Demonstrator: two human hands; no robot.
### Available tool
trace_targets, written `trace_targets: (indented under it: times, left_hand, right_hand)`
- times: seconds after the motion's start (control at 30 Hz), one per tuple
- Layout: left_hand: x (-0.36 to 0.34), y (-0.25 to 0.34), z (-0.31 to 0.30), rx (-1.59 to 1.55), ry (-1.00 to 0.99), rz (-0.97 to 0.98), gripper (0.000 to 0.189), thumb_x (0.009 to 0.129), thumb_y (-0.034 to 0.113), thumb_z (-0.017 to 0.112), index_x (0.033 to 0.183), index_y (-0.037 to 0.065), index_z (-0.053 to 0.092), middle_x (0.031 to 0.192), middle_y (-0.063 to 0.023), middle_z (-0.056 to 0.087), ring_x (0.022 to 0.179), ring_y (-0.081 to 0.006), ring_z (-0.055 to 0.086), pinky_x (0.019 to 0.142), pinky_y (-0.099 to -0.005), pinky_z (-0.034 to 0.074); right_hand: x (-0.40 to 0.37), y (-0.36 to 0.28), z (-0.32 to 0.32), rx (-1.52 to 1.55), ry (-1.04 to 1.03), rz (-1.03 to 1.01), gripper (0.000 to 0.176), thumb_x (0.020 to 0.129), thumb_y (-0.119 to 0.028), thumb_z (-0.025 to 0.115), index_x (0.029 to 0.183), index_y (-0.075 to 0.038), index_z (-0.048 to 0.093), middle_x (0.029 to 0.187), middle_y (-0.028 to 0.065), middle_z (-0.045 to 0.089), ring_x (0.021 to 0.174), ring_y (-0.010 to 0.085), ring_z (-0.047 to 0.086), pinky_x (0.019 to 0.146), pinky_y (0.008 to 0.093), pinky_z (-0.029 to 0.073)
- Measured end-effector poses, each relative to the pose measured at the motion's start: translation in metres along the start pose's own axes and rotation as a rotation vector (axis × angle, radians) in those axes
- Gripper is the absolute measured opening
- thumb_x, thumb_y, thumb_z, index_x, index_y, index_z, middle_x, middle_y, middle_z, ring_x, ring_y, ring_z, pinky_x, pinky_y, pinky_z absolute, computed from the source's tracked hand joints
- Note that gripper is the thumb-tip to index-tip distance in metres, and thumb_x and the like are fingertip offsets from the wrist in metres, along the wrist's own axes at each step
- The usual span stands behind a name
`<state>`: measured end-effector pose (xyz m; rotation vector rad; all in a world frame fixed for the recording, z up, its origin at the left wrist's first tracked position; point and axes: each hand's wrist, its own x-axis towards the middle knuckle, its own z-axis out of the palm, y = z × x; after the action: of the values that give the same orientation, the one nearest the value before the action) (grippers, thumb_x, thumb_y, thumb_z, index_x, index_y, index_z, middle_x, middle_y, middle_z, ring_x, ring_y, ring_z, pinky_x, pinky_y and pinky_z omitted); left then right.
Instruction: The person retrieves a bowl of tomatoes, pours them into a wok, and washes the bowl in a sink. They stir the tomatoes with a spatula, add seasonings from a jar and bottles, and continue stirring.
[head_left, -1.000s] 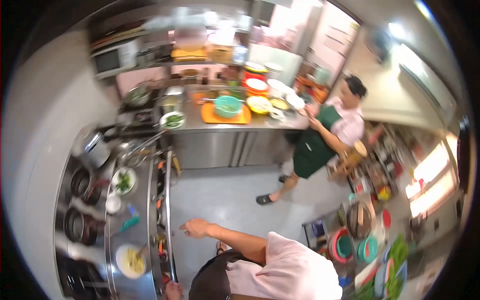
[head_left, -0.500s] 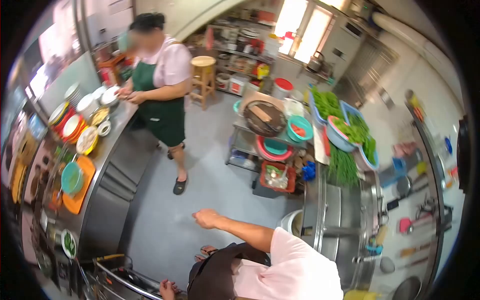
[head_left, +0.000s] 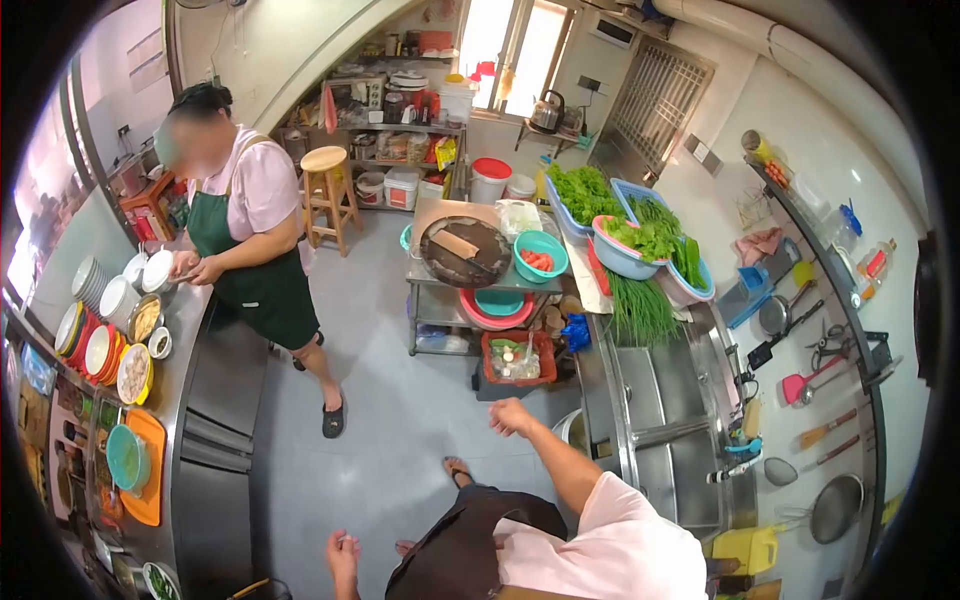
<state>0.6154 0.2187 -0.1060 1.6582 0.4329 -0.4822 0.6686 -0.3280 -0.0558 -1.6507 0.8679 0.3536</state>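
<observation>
My right hand (head_left: pixel 512 417) hangs in the air over the grey floor, below the red basket (head_left: pixel 518 357); its fingers are curled in, with nothing visible in them. Down at the bottom, left of my dark apron (head_left: pixel 470 550), my left hand (head_left: pixel 343 550) is also over the floor, fingers loosely curled and no object showing. Neither hand touches anything. The double sink (head_left: pixel 655 430) lies to the right of my right arm. The steel counter (head_left: pixel 190 350) is left of my left hand.
A co-worker in a green apron (head_left: pixel 262 290) stands at the left counter, hands together near stacked bowls (head_left: pixel 118 300). A small table bears a round chopping board (head_left: pixel 467 250) and a turquoise bowl (head_left: pixel 541 257). Leafy greens (head_left: pixel 645 240) sit beyond the sink. A wooden stool (head_left: pixel 325 160) stands behind.
The view has shifted, so the room appears further left. My right hand now appears nearer the red basket and sink, and my left hand shows more fully. The co-worker stays at the counter.
</observation>
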Motion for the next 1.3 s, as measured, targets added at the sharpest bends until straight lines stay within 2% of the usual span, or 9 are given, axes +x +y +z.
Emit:
trace_targets:
  times: [0.33,0.4,0.47,0.6,0.73,0.8,0.83,1.03,1.3]
  left_hand:
    - [-0.031,-0.062,0.118,-0.032,0.188,-0.342,0.039,0.095,0.021,0.057,0.13,0.006,0.048,0.101,-0.0168,0.067,0.081,-0.0245,0.066,0.066,-0.0351,0.055]
    - [-0.055,-0.027,0.168,-0.078,0.203,-0.407,0.042,0.095,0.021,0.058,0.132,0.007,0.046,0.1,-0.0167,0.068,0.079,-0.0246,0.067,0.064,-0.0357,0.056]
    - [-0.053,-0.041,0.193,-0.015,0.076,-0.34,0.043,0.093,0.022,0.059,0.129,0.004,0.046,0.1,-0.0178,0.067,0.079,-0.0247,0.067,0.066,-0.0343,0.056]
    - [-0.076,0.013,0.248,0.376,0.136,-0.299,0.04,0.089,0.026,0.06,0.121,0.001,0.057,0.085,-0.0119,0.07,0.076,-0.0164,0.068,0.07,-0.0333,0.053]
    - [-0.085,0.052,0.277,0.163,0.312,-0.291,0.039,0.09,0.021,0.057,0.123,0.001,0.054,0.094,-0.0127,0.071,0.082,-0.0189,0.069,0.077,-0.0313,0.052]
    - [-0.093,0.04,0.288,-0.064,0.393,-0.264,0.041,0.089,0.025,0.061,0.125,0.005,0.055,0.094,-0.0123,0.069,0.081,-0.0206,0.067,0.073,-0.0349,0.054]
    - [-0.094,0.002,0.296,-0.114,0.407,-0.261,0.041,0.088,0.027,0.061,0.123,0.006,0.057,0.096,-0.0116,0.069,0.08,-0.0226,0.067,0.072,-0.0379,0.054]
    - [-0.19,-0.049,0.35,-0.072,0.73,-0.35,0.037,0.088,0.033,0.059,0.119,0.012,0.059,0.103,-0.0133,0.068,0.095,-0.0303,0.064,0.085,-0.0416,0.049]
    - [-0.336,-0.22,0.415,-0.928,1.27,-0.329,0.031,0.085,0.021,0.062,0.112,0.007,0.061,0.099,-0.0107,0.069,0.083,-0.0205,0.068,0.072,-0.0341,0.054]
  right_hand:
    - [0.298,-0.07,-0.268,0.866,0.413,-0.001,0.041,0.098,-0.046,0.047,0.095,-0.006,0.053,0.069,0.0113,0.061,0.052,0.0236,0.059,0.044,0.0363,0.048]
    - [0.349,-0.086,-0.309,1.032,0.376,0.117,0.035,0.095,-0.043,0.053,0.093,-0.008,0.053,0.071,0.0102,0.062,0.059,0.0235,0.061,0.049,0.0357,0.05]
    - [0.428,-0.048,-0.352,1.163,-0.141,-0.171,0.027,0.09,-0.035,0.061,0.093,-0.008,0.056,0.075,0.0093,0.064,0.066,0.0225,0.062,0.055,0.0349,0.052]
    - [0.478,-0.027,-0.364,1.383,-0.121,-0.037,0.014,0.087,-0.02,0.06,0.092,-0.007,0.06,0.073,0.0052,0.063,0.062,0.0208,0.062,0.048,0.0293,0.052]
    - [0.367,-0.044,-0.288,0.886,0.589,-0.07,0.048,0.079,-0.028,0.075,0.114,0.003,0.062,0.118,0.0115,0.058,0.103,0.0292,0.058,0.09,0.047,0.051]
    - [0.348,0.001,-0.261,0.766,0.278,-0.176,0.05,0.082,-0.026,0.07,0.124,-0.002,0.058,0.118,0.0107,0.06,0.106,0.0261,0.058,0.085,0.0438,0.052]
    - [0.323,0.016,-0.231,0.588,-0.019,-0.512,0.041,0.082,-0.023,0.066,0.118,-0.004,0.059,0.11,0.0093,0.062,0.098,0.0243,0.059,0.083,0.0408,0.05]
    - [0.201,0.023,-0.048,0.082,-0.591,0.057,0.034,0.082,-0.019,0.061,0.11,-0.001,0.058,0.103,0.0086,0.061,0.091,0.0237,0.06,0.071,0.0388,0.05]
    - [-0.088,0.04,0.227,-0.917,-1.476,-0.497,0.021,0.08,-0.014,0.061,0.09,0.004,0.063,0.078,0.0075,0.063,0.059,0.018,0.059,0.048,0.0316,0.049]
